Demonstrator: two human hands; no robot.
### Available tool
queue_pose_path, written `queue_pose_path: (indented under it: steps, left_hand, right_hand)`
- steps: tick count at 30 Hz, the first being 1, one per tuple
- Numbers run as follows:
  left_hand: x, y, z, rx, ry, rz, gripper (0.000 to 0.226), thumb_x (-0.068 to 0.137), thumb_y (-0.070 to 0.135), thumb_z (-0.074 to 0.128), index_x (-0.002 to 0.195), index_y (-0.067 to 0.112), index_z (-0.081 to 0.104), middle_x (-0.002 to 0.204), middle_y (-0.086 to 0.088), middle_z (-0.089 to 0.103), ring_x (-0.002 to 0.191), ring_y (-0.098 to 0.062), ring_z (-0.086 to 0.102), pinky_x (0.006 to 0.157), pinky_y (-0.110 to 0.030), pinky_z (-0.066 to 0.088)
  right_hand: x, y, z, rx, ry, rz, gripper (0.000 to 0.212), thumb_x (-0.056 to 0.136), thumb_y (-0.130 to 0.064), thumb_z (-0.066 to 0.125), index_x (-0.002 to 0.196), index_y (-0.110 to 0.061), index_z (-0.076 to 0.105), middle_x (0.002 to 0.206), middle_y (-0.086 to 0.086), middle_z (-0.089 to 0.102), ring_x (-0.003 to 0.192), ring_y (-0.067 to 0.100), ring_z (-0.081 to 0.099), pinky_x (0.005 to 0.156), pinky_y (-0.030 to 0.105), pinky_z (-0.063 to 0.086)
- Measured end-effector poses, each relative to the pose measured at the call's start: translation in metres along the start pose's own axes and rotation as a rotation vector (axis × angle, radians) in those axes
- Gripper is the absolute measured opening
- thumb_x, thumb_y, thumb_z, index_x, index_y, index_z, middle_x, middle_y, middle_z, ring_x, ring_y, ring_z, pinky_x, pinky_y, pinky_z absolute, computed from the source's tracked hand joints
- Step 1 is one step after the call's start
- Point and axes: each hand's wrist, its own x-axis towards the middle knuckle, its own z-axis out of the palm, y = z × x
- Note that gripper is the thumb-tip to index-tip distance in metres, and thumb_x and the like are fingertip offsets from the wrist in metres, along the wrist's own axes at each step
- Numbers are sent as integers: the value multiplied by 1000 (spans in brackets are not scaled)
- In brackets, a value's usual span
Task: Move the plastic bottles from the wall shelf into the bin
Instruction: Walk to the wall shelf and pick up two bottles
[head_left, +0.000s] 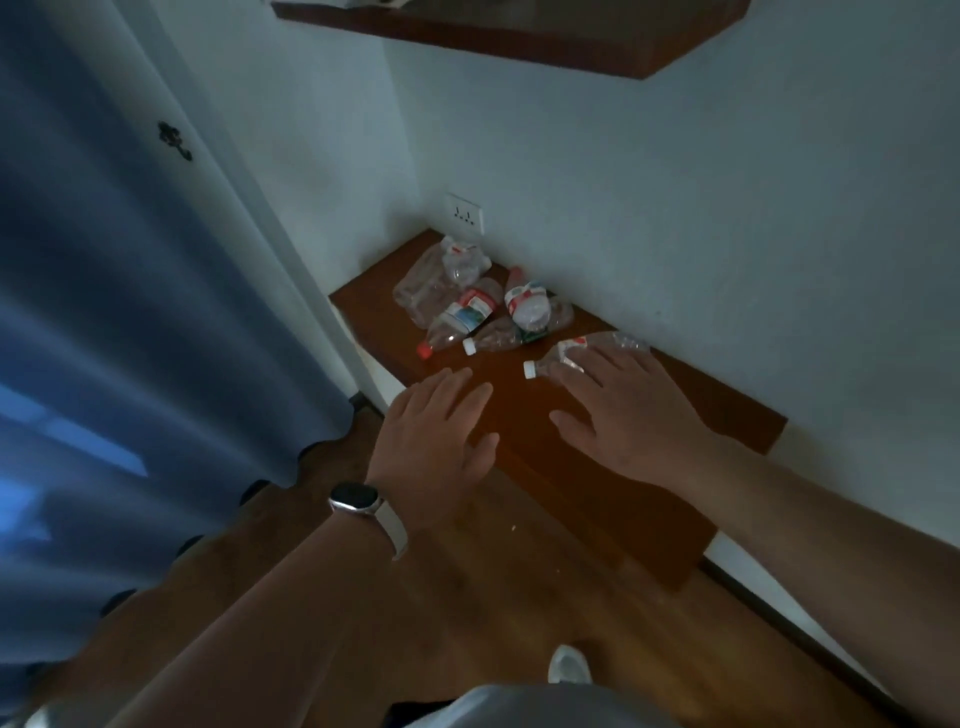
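Several crushed clear plastic bottles lie on a low brown wall shelf (717, 410) in the corner. One with a white cap (563, 359) lies nearest, and the straight fingers of my right hand (631, 410) rest on its body. A red-capped bottle (457, 322), another white-capped one (496, 338), a bottle with a red-and-white label (527, 304) and a crumpled one (441, 275) lie further left and back. My left hand (439, 441), a watch on its wrist, hovers flat over the shelf's front edge, just short of the red-capped bottle. No bin is in view.
A blue curtain (130, 312) hangs at the left. A second brown shelf (545, 41) juts out overhead. A white wall socket (465, 213) sits above the shelf corner. Wooden floor (467, 597) lies below, with my shoe (569, 665) on it.
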Motion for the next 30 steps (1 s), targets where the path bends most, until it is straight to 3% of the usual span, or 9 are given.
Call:
queue_pose_path:
  steps: [6, 11, 15, 19, 25, 30]
  left_hand:
    - [59, -19, 19, -23, -27, 53, 59, 97, 54, 36, 150, 30, 30, 159, 1, 27, 147, -21, 20, 116, -41, 12]
    - [114, -40, 43, -38, -23, 176, 57, 95, 54, 38, 144, 26, 40, 151, -2, 41, 141, -23, 32, 113, -45, 25]
    - [168, -62, 63, -24, -14, 305, 52, 92, 50, 48, 137, 23, 47, 140, -2, 51, 133, -23, 43, 107, -42, 34]
    - [210, -89, 83, -98, -50, 357, 53, 92, 50, 50, 138, 24, 46, 145, 0, 47, 135, -21, 42, 107, -39, 35]
    - [254, -129, 128, -268, -91, 417, 47, 90, 45, 58, 129, 20, 56, 134, 0, 56, 123, -18, 54, 97, -30, 39]
    - [286, -140, 162, -308, -177, 496, 47, 91, 42, 57, 132, 19, 51, 137, -3, 51, 124, -20, 51, 96, -32, 44]
  right_hand:
    - [38, 19, 12, 37, -22, 32, 62, 95, -58, 20, 144, -24, 39, 152, 4, 38, 142, 25, 30, 114, 46, 21]
    - [68, 32, 27, 29, -25, 94, 56, 95, -55, 35, 137, -21, 49, 143, 6, 50, 134, 26, 42, 110, 47, 31]
    - [100, 42, 39, 21, -54, 173, 54, 93, -53, 37, 134, -20, 51, 139, 6, 53, 130, 27, 45, 107, 48, 37]
    - [127, 44, 59, 23, -75, 315, 54, 94, -51, 38, 134, -19, 54, 140, 8, 54, 130, 28, 47, 106, 48, 37]
    - [153, 54, 100, 26, -298, 524, 60, 97, -52, 36, 149, -24, 31, 156, 5, 34, 143, 25, 30, 115, 46, 23]
    - [163, 49, 117, 20, -343, 593, 60, 96, -49, 40, 150, -23, 30, 157, 6, 30, 144, 25, 26, 114, 44, 24]
